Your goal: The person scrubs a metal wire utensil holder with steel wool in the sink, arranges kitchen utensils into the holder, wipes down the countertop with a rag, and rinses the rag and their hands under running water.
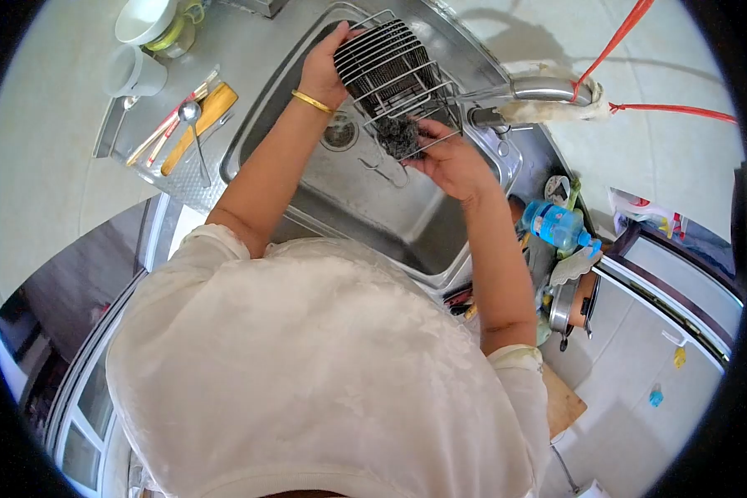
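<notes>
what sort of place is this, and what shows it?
Probably a home kitchen: a rectangular stainless-steel sink, a silver metal faucet reaching over its edge, and a silver metal spoon on the metal surface beside it.

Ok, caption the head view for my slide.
Over a steel sink, the left hand holds a wire rack and the right hand a steel wool scrubber.

The fingers of the left hand [325,73] are largely concealed by the wire rack [388,70]; those of the right hand [451,164] are partly masked by the scrubber [399,138]. The near rim of the sink [340,184] is partly covered by the shirt [324,357], itself cut off by the lower edge. The bowl [144,21] is cropped above. Lettering on the blue bottle [554,224] cannot be read.
</notes>
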A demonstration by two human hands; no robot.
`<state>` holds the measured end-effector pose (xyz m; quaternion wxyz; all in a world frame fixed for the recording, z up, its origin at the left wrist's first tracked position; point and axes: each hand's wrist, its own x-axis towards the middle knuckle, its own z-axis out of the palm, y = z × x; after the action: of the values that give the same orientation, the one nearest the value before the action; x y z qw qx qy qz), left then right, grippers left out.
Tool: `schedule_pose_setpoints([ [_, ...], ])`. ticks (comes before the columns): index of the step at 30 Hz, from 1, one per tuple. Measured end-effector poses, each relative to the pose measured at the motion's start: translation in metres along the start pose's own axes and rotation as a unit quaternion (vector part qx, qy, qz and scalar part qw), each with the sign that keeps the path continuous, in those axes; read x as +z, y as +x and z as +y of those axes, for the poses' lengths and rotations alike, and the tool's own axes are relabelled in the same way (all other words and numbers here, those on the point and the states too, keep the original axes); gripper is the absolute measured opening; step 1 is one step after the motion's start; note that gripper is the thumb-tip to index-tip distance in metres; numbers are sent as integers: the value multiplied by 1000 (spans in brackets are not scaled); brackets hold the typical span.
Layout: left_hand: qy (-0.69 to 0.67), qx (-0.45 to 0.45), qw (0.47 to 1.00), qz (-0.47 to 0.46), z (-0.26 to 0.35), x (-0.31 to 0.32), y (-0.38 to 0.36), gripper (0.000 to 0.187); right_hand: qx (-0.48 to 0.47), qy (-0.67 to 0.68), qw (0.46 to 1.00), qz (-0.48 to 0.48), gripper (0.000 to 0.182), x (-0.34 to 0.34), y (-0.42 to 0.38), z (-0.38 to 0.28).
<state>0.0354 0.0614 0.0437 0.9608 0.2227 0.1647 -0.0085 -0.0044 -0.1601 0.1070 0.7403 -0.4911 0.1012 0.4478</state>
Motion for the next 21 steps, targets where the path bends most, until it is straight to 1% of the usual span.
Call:
schedule_pose_setpoints([
  [1, -23, -4, 1000, -13, -2, 2, 1, 31, 6, -13, 1000, 10, 41, -2, -2, -2],
  [3, -14, -7, 1000, -18, 0, 7, 2, 31, 19, -41, 999, 23, 41, 0, -2, -9],
  [6, -15, -23, 999, -31, 1, 8, 6, 32, 3, 51, 999, 7, 38, 11, -5, 2],
  [8, 5, -31, 999, -25, 1, 7, 4, 32, -5, 79, 997, -7, 39, 7, -1, 11],
  [9, 17, -24, 1000, -6, 3, 10, 1, 32, -11, 93, 996, -13, 39, 8, 0, 13],
  [10, 18, -19, 1000, 5, 2, 10, 3, 31, -22, 28, 998, 53, 37, 10, -1, 12],
  [12, 19, -10, 999, 30, 3, 6, 6, 30, -42, -101, 977, 184, 33, 22, -8, 6],
  [13, 18, -22, 999, 32, 3, 6, 8, 28, -59, -211, 948, 230, 29, 33, -17, 0],
  [14, 20, -23, 999, 23, 3, 6, 9, 27, -77, -319, 905, 272, 26, 47, -28, -8],
  [15, 22, -25, 999, 13, 5, 11, 9, 27, -94, -423, 847, 310, 23, 55, -38, -10],
  [16, 22, -26, 999, 5, 6, 13, 8, 26, -186, -519, 769, 324, 20, 53, -47, -7],
  [17, 29, -30, 999, -10, 5, 5, 16, 29, -276, -601, 674, 329, 18, 47, -55, -4],
  [18, 35, -34, 999, -22, 3, -9, 29, 31, -359, -668, 565, 325, 16, 44, -62, -1],
  [19, 41, -38, 998, -35, 5, -13, 32, 33, -370, -657, 567, 332, 17, 47, -71, -1],
  [21, 80, -31, 996, -26, 5, -10, 36, 34, -389, -632, 570, 353, 18, 57, -86, -7],
])
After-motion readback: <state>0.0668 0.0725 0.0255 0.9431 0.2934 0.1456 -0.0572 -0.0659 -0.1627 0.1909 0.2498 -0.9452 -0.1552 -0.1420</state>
